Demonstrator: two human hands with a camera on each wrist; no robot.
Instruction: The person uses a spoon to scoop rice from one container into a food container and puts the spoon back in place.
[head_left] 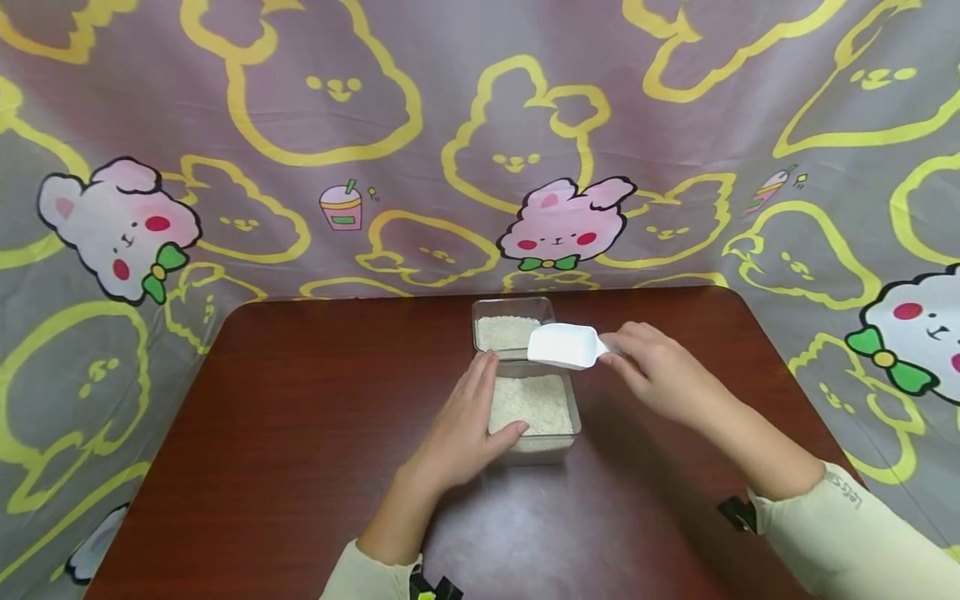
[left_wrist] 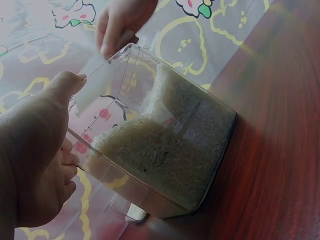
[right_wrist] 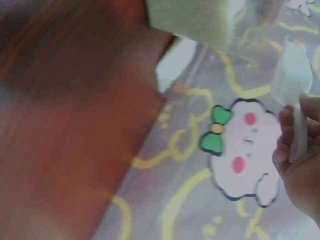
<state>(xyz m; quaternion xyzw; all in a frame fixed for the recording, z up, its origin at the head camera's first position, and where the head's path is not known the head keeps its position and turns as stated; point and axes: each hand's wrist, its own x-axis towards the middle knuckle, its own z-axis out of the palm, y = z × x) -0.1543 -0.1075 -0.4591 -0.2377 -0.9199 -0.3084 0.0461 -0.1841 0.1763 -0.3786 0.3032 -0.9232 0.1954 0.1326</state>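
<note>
A clear box of rice (head_left: 534,448) stands on the table, filled high with white grains. My left hand (head_left: 468,421) holds its left side, with the thumb over the front rim. In the left wrist view the rice in this box (left_wrist: 165,150) slopes up against the walls, with a dip between. My right hand (head_left: 656,371) grips the handle of a white scoop (head_left: 564,346), raised over the gap between the two boxes. Whether grains lie in the scoop I cannot tell. Behind stands a second clear box (head_left: 480,310), with a lower layer of rice inside.
Both boxes stand on a dark red-brown wooden table (head_left: 322,433), the second one near its back edge. A patterned cloth (head_left: 420,192) with cartoon bears and rabbits hangs behind and along both sides.
</note>
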